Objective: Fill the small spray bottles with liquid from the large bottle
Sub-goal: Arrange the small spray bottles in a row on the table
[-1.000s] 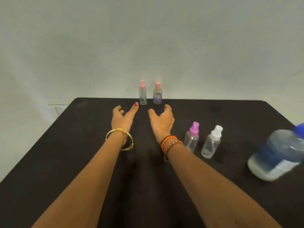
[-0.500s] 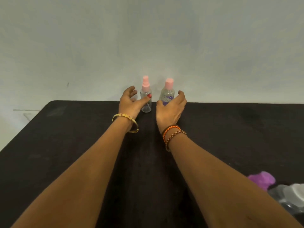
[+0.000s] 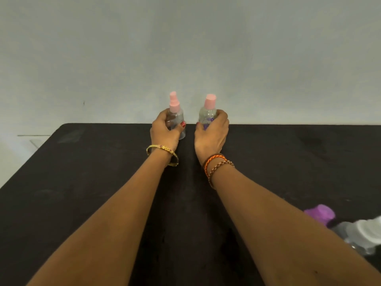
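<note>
Black table point(image 3: 82, 182) against plain pale wall point(image 3: 185, 48).

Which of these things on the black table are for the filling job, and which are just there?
For the job:
- clear pink-capped spray bottle, held by the left hand
- purple-labelled pink-capped bottle, held by the right hand
- purple-capped bottle and white-capped bottle, at the right edge

Just there:
- black table
- bracelets

Pink caps point(image 3: 174, 104) noted on both clear spray bottles point(image 3: 207, 116); purple print on the right one; black table point(image 3: 92, 182).
</note>
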